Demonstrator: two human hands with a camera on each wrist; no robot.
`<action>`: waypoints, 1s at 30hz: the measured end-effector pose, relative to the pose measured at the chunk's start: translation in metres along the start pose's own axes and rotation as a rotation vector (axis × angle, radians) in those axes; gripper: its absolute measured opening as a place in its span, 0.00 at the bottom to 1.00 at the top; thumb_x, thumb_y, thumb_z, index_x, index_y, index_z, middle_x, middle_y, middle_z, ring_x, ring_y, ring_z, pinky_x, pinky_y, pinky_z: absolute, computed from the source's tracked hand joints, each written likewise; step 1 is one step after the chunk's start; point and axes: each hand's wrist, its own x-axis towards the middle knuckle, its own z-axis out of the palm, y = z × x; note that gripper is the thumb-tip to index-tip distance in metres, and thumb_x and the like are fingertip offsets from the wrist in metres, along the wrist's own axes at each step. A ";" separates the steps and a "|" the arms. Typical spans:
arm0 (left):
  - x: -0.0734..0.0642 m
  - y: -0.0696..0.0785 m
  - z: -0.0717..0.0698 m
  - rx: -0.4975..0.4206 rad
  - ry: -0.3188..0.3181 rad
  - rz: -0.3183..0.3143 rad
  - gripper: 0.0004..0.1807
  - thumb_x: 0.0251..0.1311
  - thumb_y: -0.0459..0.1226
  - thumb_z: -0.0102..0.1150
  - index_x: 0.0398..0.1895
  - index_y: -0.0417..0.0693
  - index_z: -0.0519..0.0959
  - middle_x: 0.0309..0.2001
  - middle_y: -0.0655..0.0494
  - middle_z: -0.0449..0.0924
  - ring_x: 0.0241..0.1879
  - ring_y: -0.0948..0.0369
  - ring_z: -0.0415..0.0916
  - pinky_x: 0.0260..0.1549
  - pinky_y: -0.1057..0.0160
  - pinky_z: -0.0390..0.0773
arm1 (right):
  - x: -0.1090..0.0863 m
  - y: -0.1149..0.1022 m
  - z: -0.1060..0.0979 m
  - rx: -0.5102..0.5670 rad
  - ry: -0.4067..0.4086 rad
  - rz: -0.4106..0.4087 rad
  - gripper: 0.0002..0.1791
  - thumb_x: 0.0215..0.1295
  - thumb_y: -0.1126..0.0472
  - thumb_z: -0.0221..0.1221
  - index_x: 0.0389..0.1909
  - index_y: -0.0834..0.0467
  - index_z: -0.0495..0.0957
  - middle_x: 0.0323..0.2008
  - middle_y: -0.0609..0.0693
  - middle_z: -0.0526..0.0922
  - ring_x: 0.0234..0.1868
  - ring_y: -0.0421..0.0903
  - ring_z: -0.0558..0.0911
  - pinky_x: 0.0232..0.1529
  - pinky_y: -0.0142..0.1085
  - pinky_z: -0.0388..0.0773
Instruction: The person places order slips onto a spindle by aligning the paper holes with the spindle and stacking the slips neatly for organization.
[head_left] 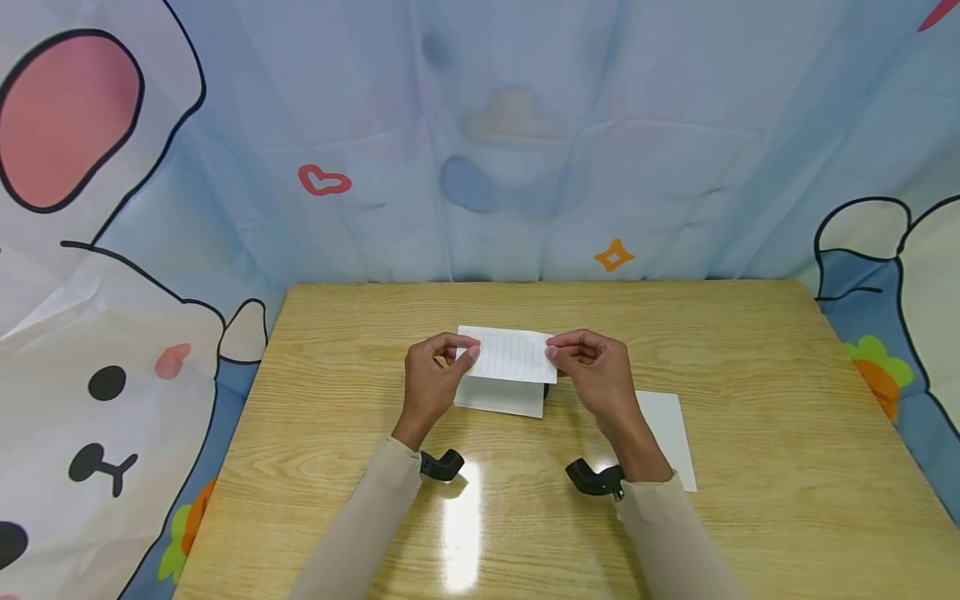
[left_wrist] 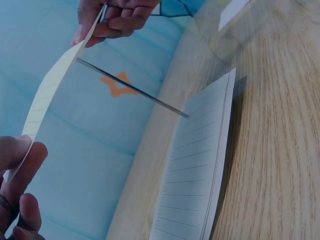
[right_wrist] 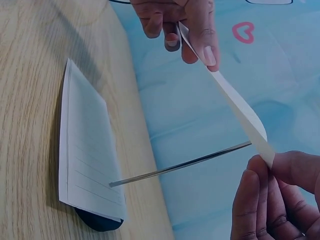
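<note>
Both hands stretch a small white lined sheet of paper (head_left: 513, 354) between them above the table. The left hand (head_left: 435, 375) pinches its left end between thumb and fingers; the right hand (head_left: 603, 371) pinches the right end the same way. Beneath it stands a thin metal paper spike (left_wrist: 132, 87), its tip right at the underside of the held sheet. A lower lined sheet (right_wrist: 87, 145) lies at the spike's foot, with the rod coming up through it. Part of a dark rounded base (right_wrist: 100, 221) shows under that sheet; the rest is hidden.
Another white sheet (head_left: 667, 437) lies on the wooden table (head_left: 787, 467) to the right, partly behind the right forearm. A blue cartoon curtain (head_left: 525, 225) hangs along the table's far edge. Black wrist mounts (head_left: 442, 465) jut inward from both wrists.
</note>
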 end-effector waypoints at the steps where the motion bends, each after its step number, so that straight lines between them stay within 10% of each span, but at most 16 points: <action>1: 0.000 0.000 0.000 0.001 0.001 0.000 0.05 0.67 0.39 0.73 0.40 0.48 0.92 0.35 0.50 0.87 0.34 0.61 0.72 0.24 0.71 0.65 | 0.000 0.000 0.000 0.000 0.000 -0.001 0.09 0.70 0.65 0.69 0.47 0.66 0.86 0.32 0.44 0.87 0.32 0.39 0.84 0.40 0.36 0.88; 30: 0.000 -0.003 0.006 0.014 0.017 -0.030 0.03 0.66 0.37 0.74 0.39 0.48 0.92 0.33 0.47 0.84 0.35 0.59 0.70 0.30 0.69 0.65 | -0.002 -0.006 0.006 -0.064 0.053 0.036 0.10 0.69 0.67 0.69 0.47 0.67 0.87 0.31 0.48 0.87 0.31 0.40 0.83 0.33 0.31 0.84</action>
